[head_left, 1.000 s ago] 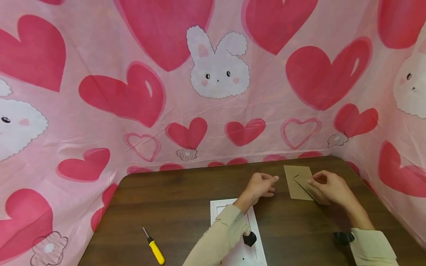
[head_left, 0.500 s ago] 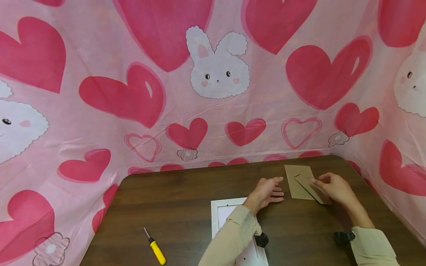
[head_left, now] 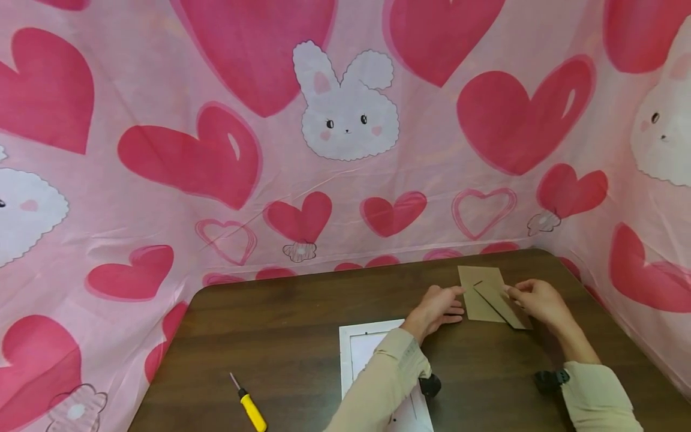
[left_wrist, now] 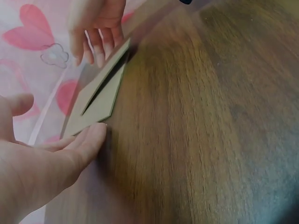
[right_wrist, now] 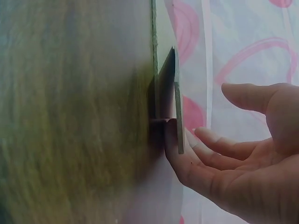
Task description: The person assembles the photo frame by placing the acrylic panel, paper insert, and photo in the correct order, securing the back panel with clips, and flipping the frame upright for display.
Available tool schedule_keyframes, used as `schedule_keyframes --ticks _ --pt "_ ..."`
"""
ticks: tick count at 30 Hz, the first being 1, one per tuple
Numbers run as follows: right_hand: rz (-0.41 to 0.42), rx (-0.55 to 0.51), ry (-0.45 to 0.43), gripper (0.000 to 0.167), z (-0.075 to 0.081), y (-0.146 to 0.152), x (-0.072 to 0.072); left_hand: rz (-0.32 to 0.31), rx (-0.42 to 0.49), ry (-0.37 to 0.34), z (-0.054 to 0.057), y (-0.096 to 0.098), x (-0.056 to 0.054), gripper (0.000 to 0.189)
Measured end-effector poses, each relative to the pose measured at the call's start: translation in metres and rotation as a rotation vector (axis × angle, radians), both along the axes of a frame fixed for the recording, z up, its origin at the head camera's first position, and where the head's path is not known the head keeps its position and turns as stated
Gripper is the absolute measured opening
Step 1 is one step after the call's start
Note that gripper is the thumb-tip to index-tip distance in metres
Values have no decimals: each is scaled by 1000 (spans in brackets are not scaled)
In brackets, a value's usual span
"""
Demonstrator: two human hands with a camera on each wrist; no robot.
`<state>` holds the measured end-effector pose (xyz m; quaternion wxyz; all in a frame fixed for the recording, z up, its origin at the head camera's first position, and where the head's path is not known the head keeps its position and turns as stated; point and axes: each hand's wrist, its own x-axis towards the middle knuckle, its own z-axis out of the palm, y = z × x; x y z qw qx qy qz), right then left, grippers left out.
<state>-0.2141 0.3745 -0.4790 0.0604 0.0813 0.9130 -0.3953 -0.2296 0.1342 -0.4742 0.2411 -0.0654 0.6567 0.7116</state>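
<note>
A brown picture-frame backing board [head_left: 480, 275] lies towards the back right of the table, its stand flap [head_left: 503, 302] raised at a slant. My left hand [head_left: 434, 309] is at the board's left edge, fingers extended and fingertips right at the near corner in the left wrist view. On the other side, my right hand [head_left: 540, 302] reaches the flap's right edge. In the right wrist view its fingertips meet the lower end of the flap [right_wrist: 180, 121], while the thumb stands well apart. Under my left forearm lies a white picture frame [head_left: 345, 360], partly hidden by the sleeve.
A yellow-handled screwdriver [head_left: 251, 411] lies at the front left of the wooden table [head_left: 291, 336]. Pink cloth [head_left: 232, 180] printed with hearts and rabbits hangs behind the table and along its sides.
My left hand has moved right to the board's left edge, its fingers straightening. The right hand stays at the flap, which looks little changed. The head view has shifted slightly.
</note>
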Motion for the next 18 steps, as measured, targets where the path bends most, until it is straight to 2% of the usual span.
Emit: schedule_keyframes --ticks 9,18 --pt "-24 -2 -14 61 1 -7 1 11 -16 -17 -1 6 1 47" --pt "-24 28 -19 57 4 -9 1 6 -10 -18 -4 2 -2 39"
